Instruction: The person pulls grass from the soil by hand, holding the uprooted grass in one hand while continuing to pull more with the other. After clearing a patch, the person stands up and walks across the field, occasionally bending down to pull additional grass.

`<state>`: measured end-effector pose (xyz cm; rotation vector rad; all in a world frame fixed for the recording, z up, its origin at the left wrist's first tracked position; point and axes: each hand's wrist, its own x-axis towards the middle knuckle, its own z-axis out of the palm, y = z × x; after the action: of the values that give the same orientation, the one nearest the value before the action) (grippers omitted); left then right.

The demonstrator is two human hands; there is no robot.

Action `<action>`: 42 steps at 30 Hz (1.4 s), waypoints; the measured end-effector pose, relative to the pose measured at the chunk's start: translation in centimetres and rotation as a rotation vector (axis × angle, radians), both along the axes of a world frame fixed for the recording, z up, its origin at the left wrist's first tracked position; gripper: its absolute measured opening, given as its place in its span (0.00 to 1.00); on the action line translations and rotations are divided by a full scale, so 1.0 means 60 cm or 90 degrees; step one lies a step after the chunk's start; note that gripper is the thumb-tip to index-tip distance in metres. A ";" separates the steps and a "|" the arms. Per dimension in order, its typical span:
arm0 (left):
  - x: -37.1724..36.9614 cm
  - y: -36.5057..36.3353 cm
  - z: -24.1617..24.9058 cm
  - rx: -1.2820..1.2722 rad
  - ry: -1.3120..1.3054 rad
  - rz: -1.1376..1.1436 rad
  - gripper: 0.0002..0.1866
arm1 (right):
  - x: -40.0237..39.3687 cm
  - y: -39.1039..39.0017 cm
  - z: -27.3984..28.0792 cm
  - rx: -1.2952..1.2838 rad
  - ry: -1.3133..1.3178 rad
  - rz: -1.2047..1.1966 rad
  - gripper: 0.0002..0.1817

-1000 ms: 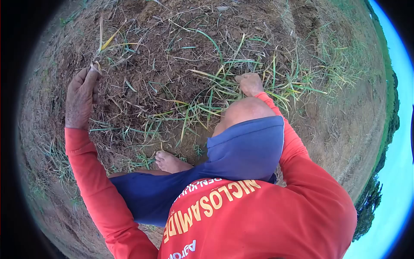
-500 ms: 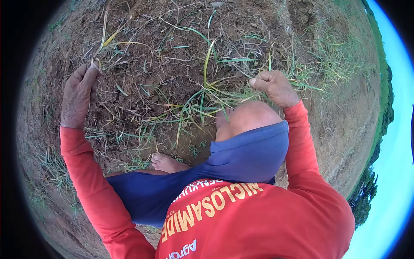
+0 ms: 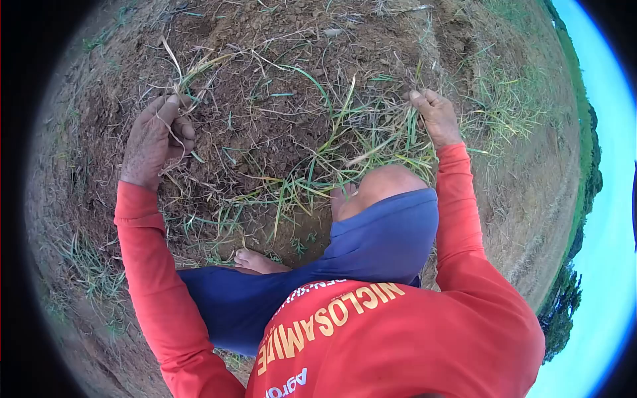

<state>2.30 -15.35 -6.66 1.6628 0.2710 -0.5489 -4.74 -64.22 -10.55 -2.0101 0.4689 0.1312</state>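
Observation:
My left hand point(image 3: 158, 138) is closed in a pinch, thumb against fingers, on a tuft of grass point(image 3: 188, 79) with dry, yellowish blades above the fingertips. A pale, thin strand loops down over the hand. On the other side my right hand point(image 3: 436, 116) pinches a bunch of grass blades point(image 3: 410, 126) between thumb and forefinger; the blades hang below the fingertips, some green and some straw-coloured. Between the hands, long green and yellow grass blades point(image 3: 308, 176) lie across the soil in front of my bent knee point(image 3: 388, 182).
Brown soil point(image 3: 265, 119) is strewn with dry straw and roots. My bare foot point(image 3: 260, 261) rests on it near the loose grass. More grass point(image 3: 511, 106) grows at the right, and trees point(image 3: 561, 318) stand along the field's far edge.
My left hand has moved right with its tuft, which now leans rightward. My right hand has shifted slightly up, and grass blades now hang from its fingertips.

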 end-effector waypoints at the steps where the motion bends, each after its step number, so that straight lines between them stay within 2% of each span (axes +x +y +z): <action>1: 0.006 -0.014 -0.004 -0.016 0.002 0.015 0.17 | 0.019 0.010 0.005 0.097 -0.014 0.002 0.17; 3: 0.010 -0.056 -0.030 -0.100 0.042 -0.045 0.18 | 0.029 0.038 -0.009 0.046 -0.051 0.085 0.17; 5: 0.007 -0.120 -0.046 -0.179 0.125 -0.124 0.17 | 0.041 0.129 0.005 0.081 -0.069 0.163 0.17; 7: -0.016 -0.208 -0.040 -0.266 0.188 -0.063 0.13 | 0.051 0.211 -0.006 0.068 -0.107 0.285 0.16; 8: -0.020 -0.222 -0.066 -0.268 0.170 -0.026 0.14 | 0.051 0.239 0.000 0.082 -0.050 0.379 0.16; 9: -0.023 -0.234 -0.099 -0.268 0.152 0.010 0.14 | 0.052 0.243 -0.026 -0.004 -0.140 0.458 0.17; 11: -0.013 -0.230 -0.114 -0.249 0.133 0.073 0.14 | 0.040 0.223 -0.016 0.209 -0.060 0.336 0.18; 13: 0.011 -0.195 -0.097 -0.209 0.136 0.116 0.13 | 0.037 0.157 -0.034 0.036 -0.029 0.116 0.19; 15: 0.030 -0.167 -0.080 -0.218 0.093 0.116 0.11 | 0.033 0.074 -0.112 -0.334 -0.195 -0.074 0.21; 16: 0.036 -0.154 -0.079 -0.223 0.068 0.122 0.10 | 0.051 0.036 -0.151 -0.249 -0.096 -0.100 0.22; 18: 0.046 -0.131 -0.096 -0.240 0.023 0.124 0.08 | 0.088 0.013 -0.172 -0.149 0.041 -0.079 0.23; 20: 0.052 -0.128 -0.093 -0.239 0.029 0.123 0.07 | 0.154 0.035 -0.121 -0.122 0.088 0.028 0.23; 23: 0.049 -0.128 -0.055 -0.156 0.023 0.110 0.09 | 0.204 0.024 -0.066 -0.070 -0.025 -0.058 0.21; 24: 0.046 -0.121 -0.022 -0.149 0.075 0.182 0.11 | 0.225 0.031 -0.047 -0.051 -0.070 -0.074 0.21; 25: 0.045 -0.113 -0.012 -0.160 0.051 0.191 0.11 | 0.232 0.028 -0.036 -0.032 -0.112 -0.099 0.20; 26: 0.043 -0.105 -0.006 -0.172 0.026 0.200 0.11 | 0.217 0.012 -0.035 -0.296 -0.014 0.056 0.21; 28: 0.041 -0.085 0.004 -0.209 -0.002 0.202 0.11 | 0.183 0.038 -0.059 -0.366 0.037 0.174 0.22; 29: 0.038 -0.085 0.008 -0.160 -0.036 0.177 0.11 | 0.154 0.048 -0.079 -0.400 0.070 0.229 0.22; 31: 0.035 -0.087 0.013 -0.062 -0.111 0.129 0.10 | 0.111 0.067 -0.134 -0.441 -0.120 0.200 0.25; 32: 0.034 -0.088 0.007 -0.019 -0.124 0.165 0.11 | 0.097 0.057 -0.142 -0.385 -0.162 0.230 0.26; 35: 0.030 -0.076 0.004 -0.062 -0.181 0.154 0.16 | 0.084 0.010 -0.138 -0.205 -0.102 0.116 0.27; 36: 0.032 -0.073 0.003 -0.061 -0.152 0.156 0.17 | 0.074 0.019 -0.112 -0.281 -0.080 0.078 0.28; 39: 0.045 -0.061 0.007 -0.056 -0.075 0.166 0.20 | 0.082 0.044 -0.121 -0.219 -0.069 0.148 0.30; 40: 0.040 -0.064 0.012 -0.044 -0.077 0.159 0.17 | 0.083 0.074 -0.111 -0.283 -0.157 0.164 0.30; 42: 0.028 -0.080 0.023 -0.068 -0.112 0.149 0.16 | 0.117 0.081 -0.104 -0.290 -0.063 0.168 0.29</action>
<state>3.95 -20.15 -5.29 1.5392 0.2968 -0.2357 2.25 -59.38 -16.77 -2.5087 0.1754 0.0915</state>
